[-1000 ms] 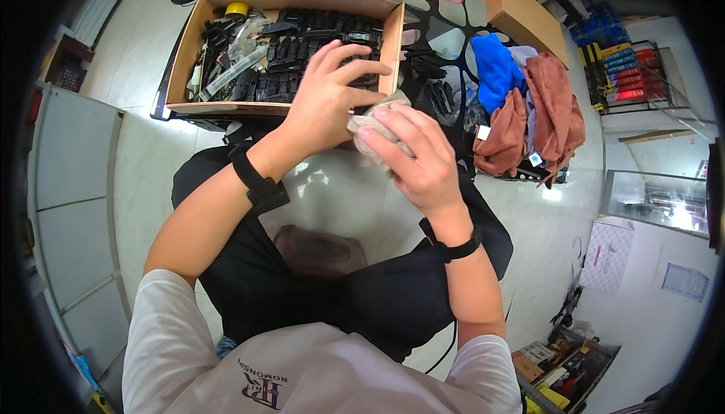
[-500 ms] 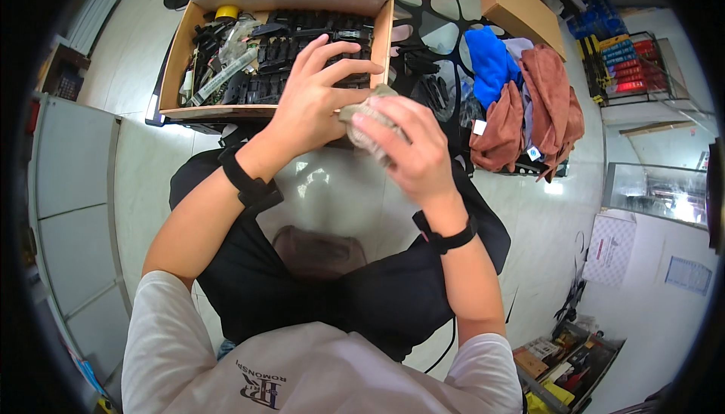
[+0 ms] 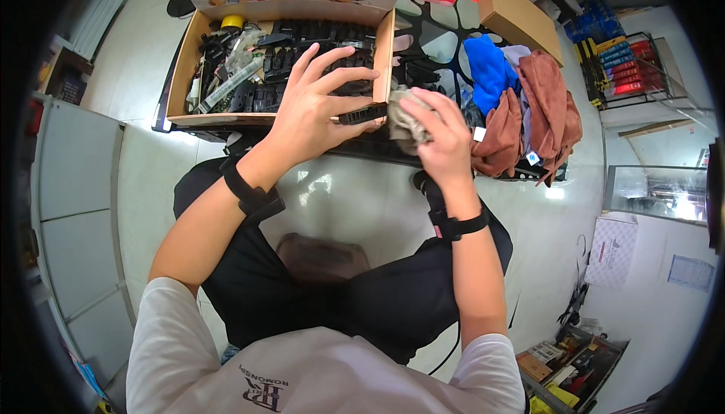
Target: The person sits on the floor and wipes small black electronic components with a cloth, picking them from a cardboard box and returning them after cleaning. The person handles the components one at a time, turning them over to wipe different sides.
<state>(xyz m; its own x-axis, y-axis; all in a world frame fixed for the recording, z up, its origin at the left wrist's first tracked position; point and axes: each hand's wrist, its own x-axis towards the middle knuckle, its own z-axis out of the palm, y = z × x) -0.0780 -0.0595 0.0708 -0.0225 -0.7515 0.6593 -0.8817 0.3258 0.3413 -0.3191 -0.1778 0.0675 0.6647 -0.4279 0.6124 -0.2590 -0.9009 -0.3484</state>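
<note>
My left hand (image 3: pixel 321 108) pinches a small black ribbed piece (image 3: pixel 361 115) between thumb and fingers, its other fingers spread. It is held just over the front edge of an open cardboard box (image 3: pixel 219 119). To its right, my right hand (image 3: pixel 445 142) grips a crumpled beige cloth (image 3: pixel 410 121), which sits slightly apart from the black piece's end. Inside the box are many black plastic parts (image 3: pixel 291 59), a clear plastic bag (image 3: pixel 240 53) and a yellow roll (image 3: pixel 232 21).
Right of the box, brown cloths (image 3: pixel 545 104) and a blue cloth (image 3: pixel 487 74) are heaped on the patterned table (image 3: pixel 442 40). Behind them lies a closed brown carton (image 3: pixel 521 18). A brown stool (image 3: pixel 321 258) is on the floor between my knees.
My right hand and the cloth have moved right, away from my left hand. The black piece, hidden behind the cloth before, now shows in my left fingers.
</note>
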